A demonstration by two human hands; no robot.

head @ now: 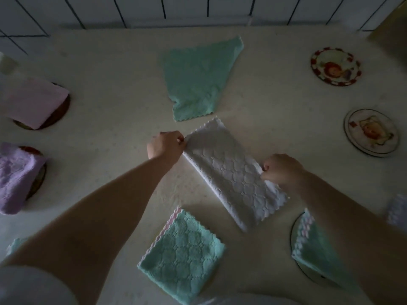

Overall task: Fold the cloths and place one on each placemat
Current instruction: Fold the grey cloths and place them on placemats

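A white quilted cloth [231, 172], folded into a long strip, lies slantwise in the middle of the table. My left hand [166, 146] pinches its far left corner. My right hand [280, 169] pinches its right edge. An unfolded green cloth [196, 78] lies flat behind it. Folded cloths sit on round placemats: pink [33, 101] and lilac [15, 177] at the left, green [180, 254] at the front, green [317, 249] at the front right, partly under my right arm. Two round picture placemats [335, 66] [371, 132] at the right are bare.
The cream table [105, 69] runs back to a white tiled wall [187, 9]. A pale cloth edge [397, 211] shows at the far right. A green cloth corner [14, 244] peeks out at the left front.
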